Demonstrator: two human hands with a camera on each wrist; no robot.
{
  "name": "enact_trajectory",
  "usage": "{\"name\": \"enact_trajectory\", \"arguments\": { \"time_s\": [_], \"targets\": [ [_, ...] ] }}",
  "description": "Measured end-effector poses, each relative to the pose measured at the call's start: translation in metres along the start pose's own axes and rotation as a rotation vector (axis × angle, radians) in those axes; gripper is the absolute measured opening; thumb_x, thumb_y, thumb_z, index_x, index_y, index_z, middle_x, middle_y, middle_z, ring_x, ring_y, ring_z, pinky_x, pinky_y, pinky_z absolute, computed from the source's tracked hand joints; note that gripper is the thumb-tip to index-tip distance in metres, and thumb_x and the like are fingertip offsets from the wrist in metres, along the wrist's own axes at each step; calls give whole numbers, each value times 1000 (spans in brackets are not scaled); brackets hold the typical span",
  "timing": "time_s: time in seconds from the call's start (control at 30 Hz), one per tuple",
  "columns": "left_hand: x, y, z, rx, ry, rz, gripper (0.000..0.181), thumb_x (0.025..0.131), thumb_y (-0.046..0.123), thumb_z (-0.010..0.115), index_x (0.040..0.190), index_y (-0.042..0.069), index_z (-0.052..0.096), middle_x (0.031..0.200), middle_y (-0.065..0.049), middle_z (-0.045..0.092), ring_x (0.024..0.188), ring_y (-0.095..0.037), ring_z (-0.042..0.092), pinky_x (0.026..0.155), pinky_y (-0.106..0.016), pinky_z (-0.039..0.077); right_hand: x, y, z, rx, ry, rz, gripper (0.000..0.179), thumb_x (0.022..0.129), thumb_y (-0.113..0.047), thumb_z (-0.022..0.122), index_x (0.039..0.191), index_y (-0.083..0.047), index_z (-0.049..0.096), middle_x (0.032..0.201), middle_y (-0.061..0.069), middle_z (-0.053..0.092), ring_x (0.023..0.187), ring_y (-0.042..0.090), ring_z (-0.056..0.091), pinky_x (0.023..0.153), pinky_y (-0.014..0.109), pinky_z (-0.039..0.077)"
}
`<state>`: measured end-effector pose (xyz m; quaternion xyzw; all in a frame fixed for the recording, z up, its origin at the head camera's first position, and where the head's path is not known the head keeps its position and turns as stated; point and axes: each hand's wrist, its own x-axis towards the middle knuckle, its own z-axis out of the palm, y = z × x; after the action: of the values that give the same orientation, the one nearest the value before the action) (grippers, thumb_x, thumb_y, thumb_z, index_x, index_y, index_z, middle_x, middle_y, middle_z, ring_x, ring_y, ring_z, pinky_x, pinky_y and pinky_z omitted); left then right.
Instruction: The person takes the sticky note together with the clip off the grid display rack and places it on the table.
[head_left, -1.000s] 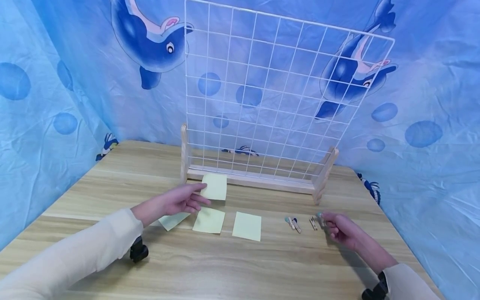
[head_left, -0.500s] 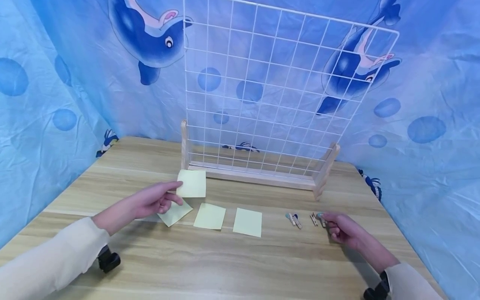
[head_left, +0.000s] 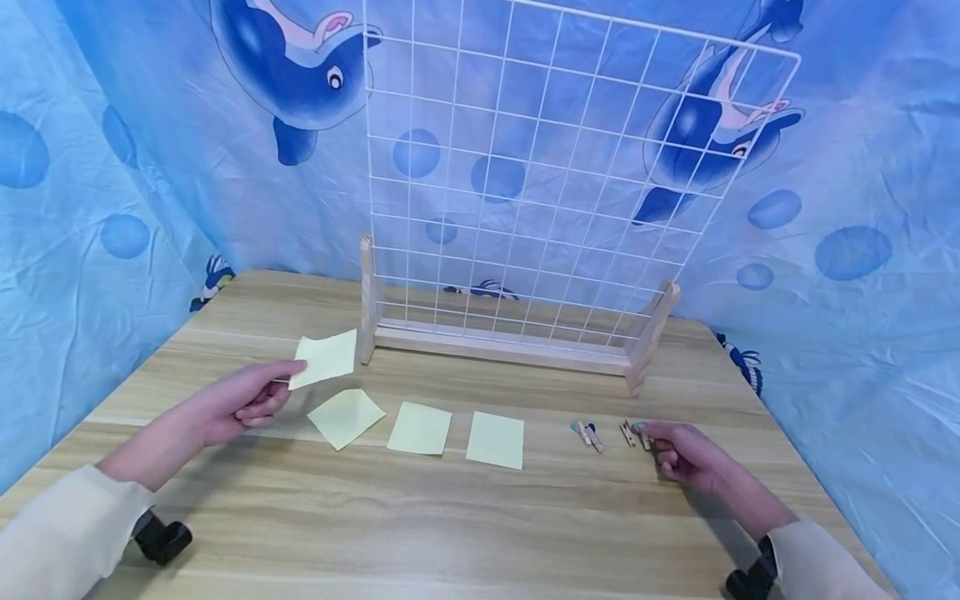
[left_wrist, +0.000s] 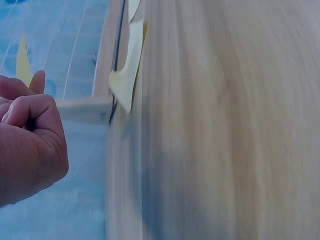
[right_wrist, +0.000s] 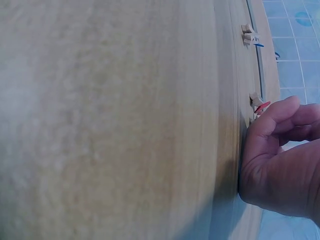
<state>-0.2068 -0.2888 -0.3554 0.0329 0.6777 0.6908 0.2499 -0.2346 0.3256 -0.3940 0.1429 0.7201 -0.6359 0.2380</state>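
Observation:
In the head view my left hand (head_left: 232, 407) pinches a pale yellow sticky note (head_left: 328, 358) by its left edge, held above the table. From the left wrist view, a narrow slice of that paper stands beyond the curled fingers. Three more notes lie below it: a turned one (head_left: 347, 418), a middle one (head_left: 420, 429) and a right one (head_left: 495, 440). On the right, thumb and finger of my right hand (head_left: 688, 454) pinch a small wooden clothespin (head_left: 644, 438) with a teal top, low at the tabletop. Another clothespin (head_left: 627, 433) lies just left of it.
Two more small clothespins (head_left: 587, 436) lie together right of the notes. Behind them stands a white wire grid (head_left: 517, 183) in a wooden base (head_left: 502, 347). Blue dolphin-print cloth (head_left: 847, 350) surrounds the wooden table (head_left: 450, 533) at the back and sides.
My left hand has moved left with its sticky note, away from the grid's base, uncovering the turned note on the table. My right hand stays by the clothespins.

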Motion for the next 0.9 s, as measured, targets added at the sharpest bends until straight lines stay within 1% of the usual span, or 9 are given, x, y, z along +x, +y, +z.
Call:
{"name": "enact_trajectory", "arguments": {
  "time_s": [0.2, 0.33, 0.4, 0.57, 0.67, 0.73, 0.83, 0.87, 0.9],
  "targets": [
    [-10, -4, -20, 27, 44, 34, 49, 104, 27, 39, 55, 21, 40, 49, 11, 32, 44, -12, 11, 46, -31, 3, -1, -1, -3, -6, 13, 2, 14, 96, -24, 56, 97, -12, 62, 65, -8, 43, 53, 1, 43, 49, 12, 40],
    [-14, -11, -33, 59, 91, 31, 48, 104, 25, 41, 57, 21, 37, 51, 10, 30, 45, -14, 11, 46, -32, 3, -1, -2, -3, -19, 18, 0, 15, 97, -25, 56, 92, -12, 62, 65, -8, 44, 53, 2, 44, 50, 12, 41],
    [-15, -14, -38, 79, 126, 22, 46, 103, 23, 43, 58, 20, 37, 52, 11, 30, 44, -12, 14, 46, -33, 5, 0, -2, -3, -22, 13, -3, 15, 97, -25, 55, 91, -12, 61, 65, -7, 44, 54, 2, 44, 50, 12, 40],
    [-18, -20, -49, 125, 217, -3, 40, 100, 20, 50, 61, 21, 41, 53, 11, 34, 42, -4, 28, 45, -30, 11, 1, -3, -1, -19, 17, -7, 15, 97, -24, 54, 90, -12, 59, 66, -7, 44, 55, 2, 43, 50, 12, 40],
    [-20, -23, -55, 144, 259, -14, 35, 99, 19, 53, 65, 22, 47, 54, 12, 36, 43, -3, 32, 44, -26, 15, 2, -3, -1, -17, 22, -7, 15, 97, -24, 53, 90, -11, 59, 67, -6, 44, 55, 3, 43, 50, 12, 40],
    [-21, -24, -58, 150, 281, -16, 28, 98, 18, 55, 71, 23, 55, 54, 12, 38, 43, -2, 33, 43, -23, 19, 2, -3, -1, -18, 23, -7, 15, 97, -23, 53, 91, -11, 59, 67, -6, 44, 55, 3, 44, 49, 12, 40],
    [-22, -25, -60, 186, 312, -14, 8, 96, 17, 58, 92, 23, 63, 56, 12, 41, 45, -2, 35, 42, -20, 28, 1, -2, -2, -18, 22, -12, 15, 97, -23, 53, 92, -11, 60, 67, -6, 45, 55, 3, 44, 49, 12, 41],
    [-22, -26, -60, 210, 326, -13, 6, 95, 18, 60, 100, 21, 63, 56, 11, 42, 45, -2, 36, 42, -19, 30, 1, -2, -2, -18, 18, -13, 15, 97, -23, 53, 92, -11, 60, 67, -6, 45, 55, 3, 44, 50, 12, 41],
    [-22, -26, -59, 241, 340, -10, 16, 94, 19, 62, 110, 17, 63, 56, 11, 43, 45, -2, 36, 41, -20, 31, 1, -1, -2, -17, 17, -15, 15, 97, -23, 53, 92, -11, 60, 67, -7, 45, 55, 3, 44, 49, 12, 40]
  ]
}}
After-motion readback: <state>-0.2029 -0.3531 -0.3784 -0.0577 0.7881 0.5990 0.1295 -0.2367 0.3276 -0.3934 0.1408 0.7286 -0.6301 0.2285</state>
